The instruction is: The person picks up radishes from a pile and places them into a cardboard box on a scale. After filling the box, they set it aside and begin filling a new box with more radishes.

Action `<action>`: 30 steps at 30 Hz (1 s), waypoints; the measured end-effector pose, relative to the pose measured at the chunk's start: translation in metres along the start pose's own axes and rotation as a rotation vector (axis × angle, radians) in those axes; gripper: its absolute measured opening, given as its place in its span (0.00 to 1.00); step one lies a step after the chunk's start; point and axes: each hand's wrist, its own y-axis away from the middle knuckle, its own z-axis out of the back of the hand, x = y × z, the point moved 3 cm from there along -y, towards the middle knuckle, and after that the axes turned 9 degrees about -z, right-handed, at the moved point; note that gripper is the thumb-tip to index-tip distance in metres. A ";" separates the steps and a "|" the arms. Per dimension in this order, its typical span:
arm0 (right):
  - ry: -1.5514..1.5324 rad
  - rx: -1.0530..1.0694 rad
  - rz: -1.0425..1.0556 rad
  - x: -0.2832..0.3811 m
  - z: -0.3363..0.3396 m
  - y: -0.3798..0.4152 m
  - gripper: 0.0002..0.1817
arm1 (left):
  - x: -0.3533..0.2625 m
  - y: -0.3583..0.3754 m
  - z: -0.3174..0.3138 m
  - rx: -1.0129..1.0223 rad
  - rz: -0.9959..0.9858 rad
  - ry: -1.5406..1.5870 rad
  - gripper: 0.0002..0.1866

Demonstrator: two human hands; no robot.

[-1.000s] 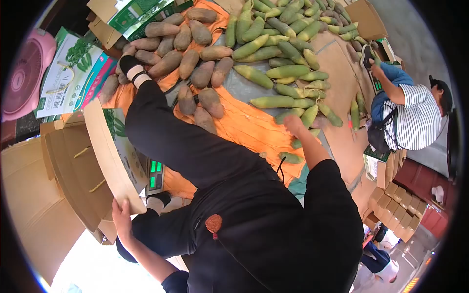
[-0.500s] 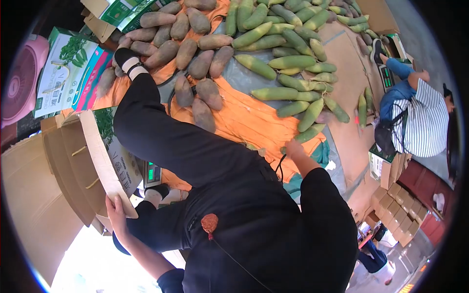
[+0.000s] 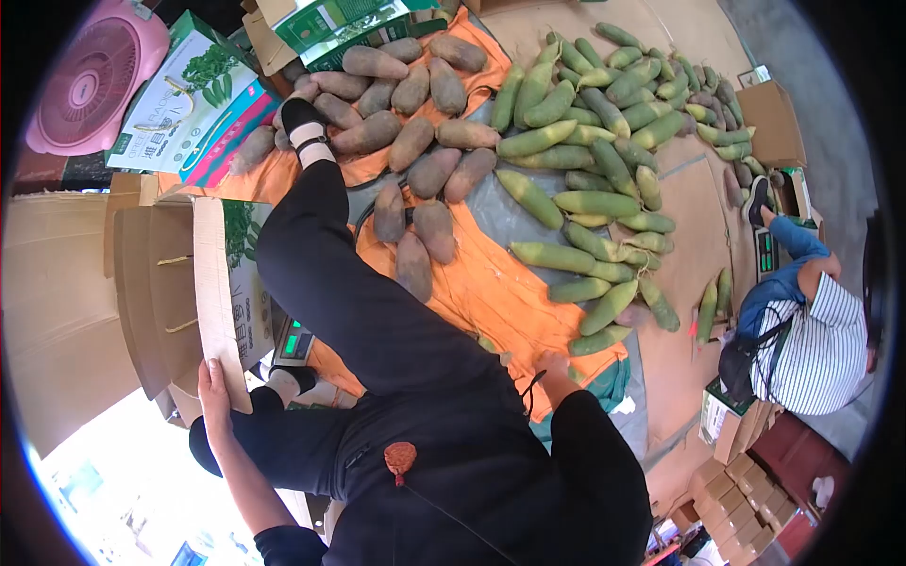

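My left hand point(image 3: 215, 387) grips the lower edge of a cardboard flap point(image 3: 215, 283) on an open carton, thumb on the near face and fingers behind. My right hand point(image 3: 555, 366) is low over the orange cloth point(image 3: 514, 311), beside my leg and close to the end of a green radish point(image 3: 599, 341). Its fingers are blurred and partly hidden, so whether anything is in them does not show. A pile of green radishes point(image 3: 585, 203) lies beyond it. Reddish-brown radishes point(image 3: 434, 231) lie around my outstretched foot.
A digital scale point(image 3: 294, 341) stands beside the carton. At upper left are a pink fan point(image 3: 99, 80) and a printed radish box point(image 3: 184, 94). Another person in a striped shirt point(image 3: 812, 344) sits at right near a second scale point(image 3: 765, 253). Stacked cartons point(image 3: 746, 509) stand behind.
The camera view has turned, shifting the floor scene right and down. My right hand has drawn back slightly from the nearest green radish toward my leg. My left hand stays on the flap.
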 end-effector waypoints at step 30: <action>-1.466 -0.692 0.726 0.027 0.238 -0.072 0.20 | -0.282 0.109 -0.015 0.763 -1.113 1.404 0.18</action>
